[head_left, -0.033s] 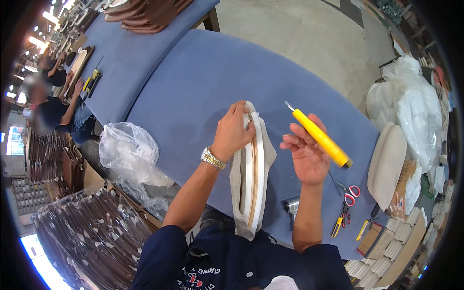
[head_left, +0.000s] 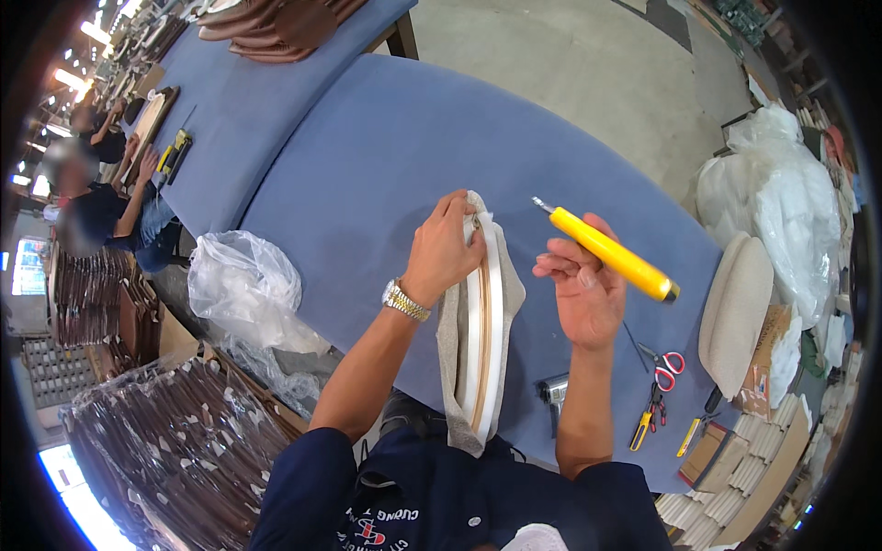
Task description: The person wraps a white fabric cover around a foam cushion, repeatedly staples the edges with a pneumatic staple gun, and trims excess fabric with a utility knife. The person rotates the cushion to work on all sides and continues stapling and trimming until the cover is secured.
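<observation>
One left hand (head_left: 446,246), fingers closed in a pinch, has hold of the upper end of one beige fabric piece (head_left: 513,292) with a white strip, above the blue counter (head_left: 367,138). One right hand (head_left: 588,294), palm up and fingers loosely curled, holds one yellow-handled tool (head_left: 606,251). Beside that forearm lie one pair of red-handled scissors (head_left: 670,371) and one silver tool (head_left: 553,392), partly hidden. One beige cushion (head_left: 738,312) sits farther right. The dark shirt (head_left: 413,496) bears white lettering and one red-and-white emblem.
</observation>
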A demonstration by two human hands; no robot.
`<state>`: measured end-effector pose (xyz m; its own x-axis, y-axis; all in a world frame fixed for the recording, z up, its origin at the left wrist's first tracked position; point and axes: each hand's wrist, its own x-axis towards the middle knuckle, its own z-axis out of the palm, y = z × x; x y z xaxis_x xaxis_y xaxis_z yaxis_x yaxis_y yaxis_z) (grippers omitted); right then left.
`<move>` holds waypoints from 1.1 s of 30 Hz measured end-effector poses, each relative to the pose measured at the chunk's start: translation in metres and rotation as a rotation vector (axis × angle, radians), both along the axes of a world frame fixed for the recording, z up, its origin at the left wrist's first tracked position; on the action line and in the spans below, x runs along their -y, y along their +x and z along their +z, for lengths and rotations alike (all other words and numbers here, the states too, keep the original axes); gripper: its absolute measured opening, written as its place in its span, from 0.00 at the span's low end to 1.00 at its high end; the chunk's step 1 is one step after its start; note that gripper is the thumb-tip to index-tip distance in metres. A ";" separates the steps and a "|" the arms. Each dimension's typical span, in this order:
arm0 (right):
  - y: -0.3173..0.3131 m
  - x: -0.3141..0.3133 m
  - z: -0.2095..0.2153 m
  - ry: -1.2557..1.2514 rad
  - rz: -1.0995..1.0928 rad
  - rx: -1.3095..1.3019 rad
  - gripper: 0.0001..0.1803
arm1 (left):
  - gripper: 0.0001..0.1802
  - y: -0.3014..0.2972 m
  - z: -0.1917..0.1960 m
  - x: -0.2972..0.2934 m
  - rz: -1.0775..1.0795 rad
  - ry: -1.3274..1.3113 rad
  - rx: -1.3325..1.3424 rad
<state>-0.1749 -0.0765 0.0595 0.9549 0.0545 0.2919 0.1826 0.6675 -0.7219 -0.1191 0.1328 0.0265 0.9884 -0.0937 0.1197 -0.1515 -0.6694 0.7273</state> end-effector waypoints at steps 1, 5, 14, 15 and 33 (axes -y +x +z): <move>0.007 -0.001 -0.005 -0.060 -0.021 0.019 0.32 | 0.16 0.001 -0.002 0.000 0.016 0.003 0.001; 0.020 -0.020 -0.008 -0.288 -0.188 0.037 0.36 | 0.15 -0.005 -0.021 -0.002 0.131 -0.034 0.181; 0.029 -0.065 0.005 -0.364 -0.285 -0.131 0.53 | 0.15 -0.002 -0.028 0.004 0.020 -0.080 0.097; 0.028 -0.074 0.010 -0.360 -0.298 -0.112 0.48 | 0.14 -0.001 -0.030 0.003 0.019 -0.074 0.102; 0.041 -0.090 -0.045 -0.434 -0.214 -0.249 0.27 | 0.18 0.000 -0.059 -0.001 0.236 -0.313 0.219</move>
